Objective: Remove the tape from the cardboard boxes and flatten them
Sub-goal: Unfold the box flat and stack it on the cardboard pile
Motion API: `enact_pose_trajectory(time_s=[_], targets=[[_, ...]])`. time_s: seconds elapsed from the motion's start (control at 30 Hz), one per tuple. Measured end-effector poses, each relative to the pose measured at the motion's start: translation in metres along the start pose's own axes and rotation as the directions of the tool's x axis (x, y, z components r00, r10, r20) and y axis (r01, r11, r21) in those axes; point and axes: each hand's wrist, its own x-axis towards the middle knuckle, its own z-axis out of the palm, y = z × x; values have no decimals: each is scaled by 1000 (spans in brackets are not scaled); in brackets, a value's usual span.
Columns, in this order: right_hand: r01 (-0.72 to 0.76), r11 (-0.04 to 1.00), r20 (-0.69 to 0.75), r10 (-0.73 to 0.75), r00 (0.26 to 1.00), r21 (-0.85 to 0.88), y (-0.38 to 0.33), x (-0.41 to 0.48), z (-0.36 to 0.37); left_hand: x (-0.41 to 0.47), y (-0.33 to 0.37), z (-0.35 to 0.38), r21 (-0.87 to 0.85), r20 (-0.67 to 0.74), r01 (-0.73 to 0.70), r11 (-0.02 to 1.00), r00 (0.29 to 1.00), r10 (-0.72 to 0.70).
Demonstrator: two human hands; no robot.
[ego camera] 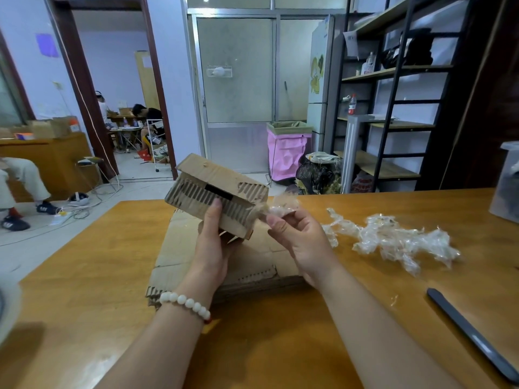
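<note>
A small cardboard box (216, 189) with its outer paper torn, showing bare corrugation, is held tilted above the table. My left hand (213, 245) grips it from below, thumb pressed on its front face. My right hand (297, 237) pinches a strip of clear tape (280, 206) that still clings to the box's right end. Under both hands lies a stack of flattened cardboard (179, 248) on the wooden table (84, 290). A crumpled pile of removed tape (393, 237) lies to the right.
A grey box cutter (471, 332) lies at the table's right near edge. A translucent container (508, 186) stands at the far right, and a roll-like white object (8, 304) sits at the left edge. Beyond the table are a pink bin (286, 153), shelves and seated people.
</note>
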Motion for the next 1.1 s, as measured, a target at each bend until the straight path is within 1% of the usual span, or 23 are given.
enact_pose_trajectory(time_s=[0.03,0.1,0.17,0.23,0.27,0.33,0.4,0.5,0.6,0.77,0.87,0.97,1.03,1.1], targets=[[-25,998,2,25,1000,55,-2,-1,1,0,1,-1,-17,25,-4,1000,1000,5],[-48,993,-26,51,998,108,-3,0,1,-1,3,-1,-60,68,3,998,998,1],[-47,988,-108,63,992,150,-4,3,-3,-2,5,1,-117,81,34,993,996,-24],[-47,987,-205,78,976,152,-2,7,-8,-2,5,0,-134,89,52,990,995,-40],[-42,991,-244,71,967,125,-1,8,-10,-2,5,0,-128,94,57,990,995,-45],[-28,1000,-295,29,955,9,3,10,-12,-3,4,0,-115,91,58,992,995,-48],[-4,994,-347,-35,937,-109,3,10,-14,-3,5,1,-118,85,57,991,995,-48],[34,969,-439,-143,887,-247,-3,10,-22,-3,7,1,-147,69,61,987,996,-51],[40,928,-426,-207,881,-370,-3,8,-27,-3,6,1,-123,66,57,991,997,-50],[63,871,-441,-307,843,-487,-1,10,-31,-4,3,6,-125,73,70,990,995,-61],[68,852,-457,-343,821,-518,1,10,-33,-6,1,11,-114,78,68,991,995,-59],[60,810,-440,-377,815,-584,6,9,-31,-7,0,16,-95,41,57,994,998,-54],[69,807,-428,-382,819,-587,7,9,-28,-7,0,17,-77,-19,52,996,998,-54],[85,868,-431,-326,841,-489,4,8,-24,-7,-1,19,-71,-78,50,996,995,-56]])
